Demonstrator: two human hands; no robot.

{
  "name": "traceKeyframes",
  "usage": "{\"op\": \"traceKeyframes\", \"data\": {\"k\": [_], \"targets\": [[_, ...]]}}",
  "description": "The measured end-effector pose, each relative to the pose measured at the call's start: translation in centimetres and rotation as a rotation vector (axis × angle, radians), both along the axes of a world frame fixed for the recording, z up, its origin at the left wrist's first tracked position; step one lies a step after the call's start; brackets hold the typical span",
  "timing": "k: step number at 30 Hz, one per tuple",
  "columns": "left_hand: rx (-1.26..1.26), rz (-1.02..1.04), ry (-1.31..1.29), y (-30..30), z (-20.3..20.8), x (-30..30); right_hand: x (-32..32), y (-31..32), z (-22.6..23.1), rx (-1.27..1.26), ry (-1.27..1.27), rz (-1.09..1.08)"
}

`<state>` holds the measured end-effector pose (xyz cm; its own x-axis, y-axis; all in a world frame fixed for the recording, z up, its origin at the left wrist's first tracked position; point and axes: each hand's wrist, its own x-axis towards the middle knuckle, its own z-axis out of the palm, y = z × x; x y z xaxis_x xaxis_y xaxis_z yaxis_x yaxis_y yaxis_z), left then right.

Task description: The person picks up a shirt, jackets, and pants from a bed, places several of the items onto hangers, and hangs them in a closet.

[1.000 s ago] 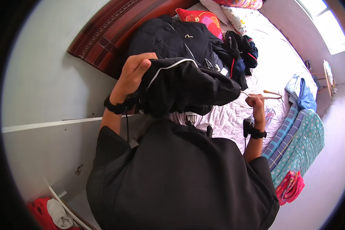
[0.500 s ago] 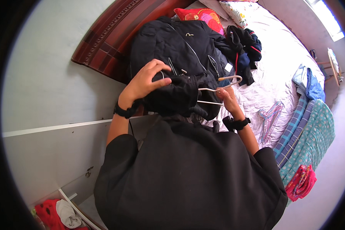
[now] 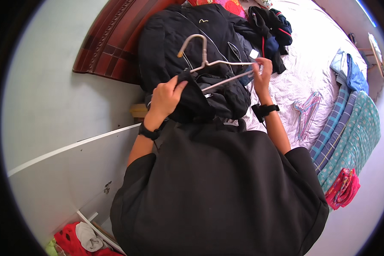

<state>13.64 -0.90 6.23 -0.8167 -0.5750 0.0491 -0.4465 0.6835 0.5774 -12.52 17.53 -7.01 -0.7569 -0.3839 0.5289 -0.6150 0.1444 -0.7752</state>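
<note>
Above the bed [image 3: 305,47], my right hand [image 3: 263,73] pinches a pale hanger [image 3: 204,57] by its right end; my left hand [image 3: 166,98] grips a black garment [image 3: 192,102] at the other end (dark jacket [image 3: 158,49] just beyond).

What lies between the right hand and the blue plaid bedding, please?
In the head view, a bunch of pink and blue clothes hangers lies there on the bedsheet.

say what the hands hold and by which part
Right hand: the pale hanger, by its right end. Left hand: the black garment, by its upper edge.
</note>
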Motion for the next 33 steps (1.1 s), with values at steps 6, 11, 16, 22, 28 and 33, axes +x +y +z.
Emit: {"op": "traceKeyframes", "data": {"k": [6,11,16,22,28,33], "targets": [[0.09,-0.059,0.046,-0.3,1.7,1.0,1.2,0.6,-23.6,0.7,-0.293,0.101],[0.114,-0.076,-0.017,0.4,2.9,3.3,3.9,-2.0,-20.8,0.977,-0.473,0.406],[0.112,-0.152,0.03,0.2,2.7,4.7,4.4,-2.1,-23.2,0.93,-0.485,0.59],[0.138,-0.126,-0.033,-1.2,2.6,6.2,2.7,-3.0,-24.8,0.564,-0.863,0.915],[-0.002,0.049,-0.071,-1.5,0.1,8.9,-1.2,-4.4,-9.4,0.313,-0.701,0.611],[-0.203,0.014,-0.092,-2.6,-3.4,6.1,-2.7,-4.1,2.7,0.095,-0.399,0.501]]}}
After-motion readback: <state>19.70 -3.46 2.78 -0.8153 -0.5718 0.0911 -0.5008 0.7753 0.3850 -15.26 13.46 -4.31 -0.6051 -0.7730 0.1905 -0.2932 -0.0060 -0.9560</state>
